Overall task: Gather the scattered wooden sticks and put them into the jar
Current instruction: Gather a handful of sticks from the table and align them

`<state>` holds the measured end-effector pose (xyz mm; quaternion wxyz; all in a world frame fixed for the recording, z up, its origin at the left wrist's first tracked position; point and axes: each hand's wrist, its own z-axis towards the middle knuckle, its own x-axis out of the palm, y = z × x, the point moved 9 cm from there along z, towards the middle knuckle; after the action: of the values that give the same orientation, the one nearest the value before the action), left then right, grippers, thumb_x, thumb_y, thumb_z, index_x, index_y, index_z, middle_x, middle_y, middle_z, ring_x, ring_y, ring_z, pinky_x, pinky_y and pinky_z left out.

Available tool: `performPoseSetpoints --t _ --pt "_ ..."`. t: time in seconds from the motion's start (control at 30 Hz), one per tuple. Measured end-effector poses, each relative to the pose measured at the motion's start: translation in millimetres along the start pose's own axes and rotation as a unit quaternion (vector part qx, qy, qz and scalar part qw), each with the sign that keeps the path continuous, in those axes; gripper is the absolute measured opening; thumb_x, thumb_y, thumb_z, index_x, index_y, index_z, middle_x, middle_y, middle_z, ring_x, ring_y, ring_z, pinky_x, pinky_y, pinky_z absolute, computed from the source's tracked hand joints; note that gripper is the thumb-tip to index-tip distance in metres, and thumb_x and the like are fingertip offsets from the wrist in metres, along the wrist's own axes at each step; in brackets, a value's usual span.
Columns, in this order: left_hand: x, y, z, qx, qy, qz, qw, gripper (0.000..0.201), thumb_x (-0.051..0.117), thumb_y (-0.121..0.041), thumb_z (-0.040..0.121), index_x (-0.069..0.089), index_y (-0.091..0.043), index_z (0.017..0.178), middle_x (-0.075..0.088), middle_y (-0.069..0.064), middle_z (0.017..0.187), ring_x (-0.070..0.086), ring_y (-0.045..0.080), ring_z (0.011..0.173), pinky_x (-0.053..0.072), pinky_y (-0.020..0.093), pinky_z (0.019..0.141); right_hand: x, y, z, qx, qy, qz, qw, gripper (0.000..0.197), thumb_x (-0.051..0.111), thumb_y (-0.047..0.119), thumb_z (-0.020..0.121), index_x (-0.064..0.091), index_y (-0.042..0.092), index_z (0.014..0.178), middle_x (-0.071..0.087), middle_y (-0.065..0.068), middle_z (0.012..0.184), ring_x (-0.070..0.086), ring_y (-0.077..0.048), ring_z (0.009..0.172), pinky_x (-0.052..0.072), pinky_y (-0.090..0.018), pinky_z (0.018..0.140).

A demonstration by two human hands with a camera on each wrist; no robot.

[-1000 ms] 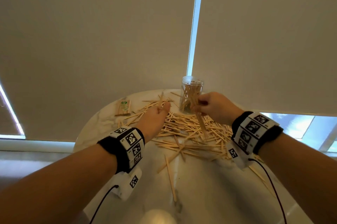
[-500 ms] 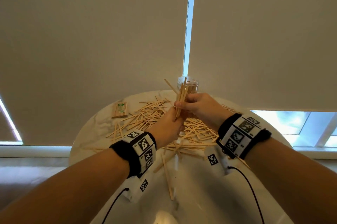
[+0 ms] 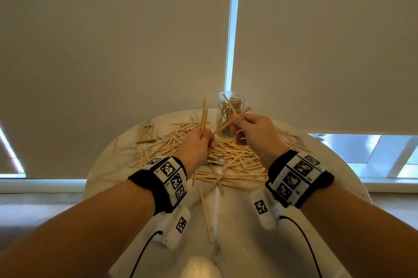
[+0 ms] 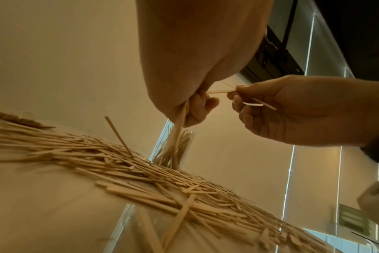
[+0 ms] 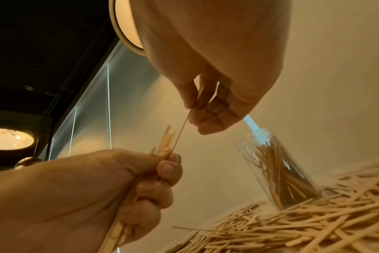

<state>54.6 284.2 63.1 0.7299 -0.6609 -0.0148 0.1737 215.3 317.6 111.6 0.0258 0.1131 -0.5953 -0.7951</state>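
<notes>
Several wooden sticks (image 3: 228, 157) lie heaped on the round marble table (image 3: 237, 232). A clear jar (image 3: 230, 117) stands upright behind the heap, partly filled with sticks. My left hand (image 3: 205, 139) grips a bundle of sticks (image 3: 204, 117) upright above the heap, left of the jar. My right hand (image 3: 237, 126) pinches a thin stick (image 3: 226, 123) just in front of the jar. The right wrist view shows that stick (image 5: 184, 126) reaching down to the bundle (image 5: 164, 143) in my left hand (image 5: 162, 171). The left wrist view shows the right hand (image 4: 234, 95) pinching the stick (image 4: 221, 92).
A wrapped packet of sticks (image 3: 148, 132) lies at the table's far left. A few single sticks (image 3: 205, 216) lie toward the near side of the table. Drawn roller blinds (image 3: 113, 51) hang right behind the table's far edge.
My left hand rose from the heap with a bundle. Both hands met at the bundle in front of the jar. Now they have parted, the right hand drawing a stick away.
</notes>
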Motion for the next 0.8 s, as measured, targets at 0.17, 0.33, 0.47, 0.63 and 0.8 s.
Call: performPoseSetpoints --t 0.17,0.33,0.47,0.63,0.8 --pt "-23 17 2 -0.072 -0.095 -0.065 0.991 0.033 0.036 -0.031 0.108 0.059 -0.015 0.091 0.062 0.0 0.074 0.048 0.012 0.057 0.037 0.026 0.049 -20 -1 0 0.0 -0.079 0.037 0.996 0.03 0.056 0.025 0.102 0.074 0.005 0.09 0.065 -0.006 0.075 0.058 -0.017 0.066 0.055 -0.033 0.068" --pt "-8 4 -4 -0.07 -0.02 -0.107 0.992 0.036 0.034 -0.029 0.109 0.059 -0.004 0.106 0.074 0.014 0.094 0.068 0.021 0.073 0.057 0.032 0.062 11 -1 -7 -0.019 0.059 -0.145 0.988 0.03 0.058 0.031 0.101 0.076 0.014 0.085 0.072 0.0 0.076 0.059 -0.012 0.062 0.053 -0.032 0.064" --pt "24 0 -16 -0.076 0.027 -0.107 0.991 0.035 0.033 -0.034 0.109 0.059 -0.011 0.111 0.064 0.008 0.076 0.054 0.015 0.052 0.048 0.031 0.05 25 -1 -7 -0.06 0.032 -0.161 0.985 0.027 0.061 0.035 0.098 0.08 0.019 0.087 0.073 0.006 0.074 0.061 0.0 0.06 0.051 -0.027 0.064" --pt "0 10 -8 -0.068 -0.06 -0.053 0.994 0.06 0.033 -0.067 0.096 0.061 -0.014 0.102 0.047 -0.003 0.069 0.043 0.011 0.056 0.035 0.025 0.047 7 -4 -5 -0.042 -0.033 -0.13 0.99 0.027 0.057 0.037 0.099 0.081 0.024 0.095 0.074 0.013 0.089 0.059 0.004 0.07 0.045 -0.025 0.07" --pt "-1 12 0 -0.065 -0.011 -0.028 0.997 0.047 0.044 -0.054 0.101 0.058 -0.01 0.094 0.05 0.0 0.07 0.049 0.011 0.054 0.037 0.025 0.047 62 -7 -31 -0.067 0.185 -0.257 0.946 0.028 0.054 0.033 0.1 0.077 0.02 0.09 0.074 0.0 0.082 0.069 -0.017 0.077 0.057 -0.04 0.078"
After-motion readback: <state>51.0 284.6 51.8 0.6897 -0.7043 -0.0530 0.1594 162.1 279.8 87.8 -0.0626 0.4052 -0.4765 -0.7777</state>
